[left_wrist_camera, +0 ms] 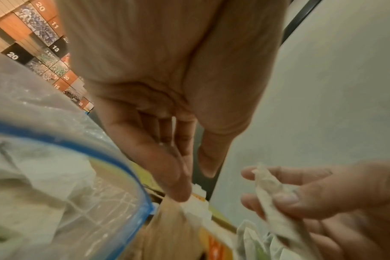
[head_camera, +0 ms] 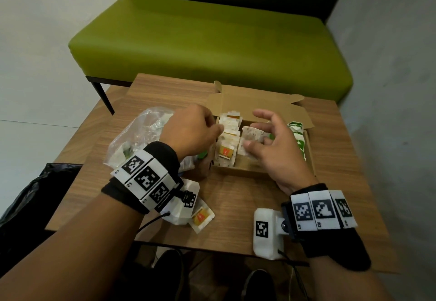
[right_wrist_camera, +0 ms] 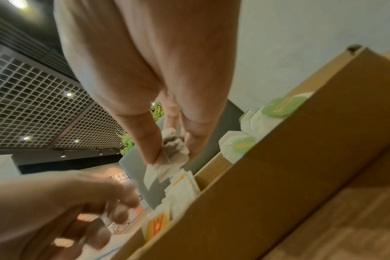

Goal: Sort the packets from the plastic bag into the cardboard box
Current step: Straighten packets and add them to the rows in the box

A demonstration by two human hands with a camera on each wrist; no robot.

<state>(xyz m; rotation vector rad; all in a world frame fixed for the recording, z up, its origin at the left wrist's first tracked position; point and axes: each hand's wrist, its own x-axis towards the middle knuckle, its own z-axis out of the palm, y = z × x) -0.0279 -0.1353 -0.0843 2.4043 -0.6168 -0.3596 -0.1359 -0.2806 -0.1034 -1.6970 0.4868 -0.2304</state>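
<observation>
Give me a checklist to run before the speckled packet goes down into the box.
1. Right hand grips the speckled packet: ok.
2. Packet is over the cardboard box: ok.
3. Left hand holds the orange-label row aside: cannot tell; its fingers touch the row.
4. Green packets stay at the box's right end: ok.
5. Plastic bag emptied: not ok.
6. Loose packet on the table boxed: not ok.
</observation>
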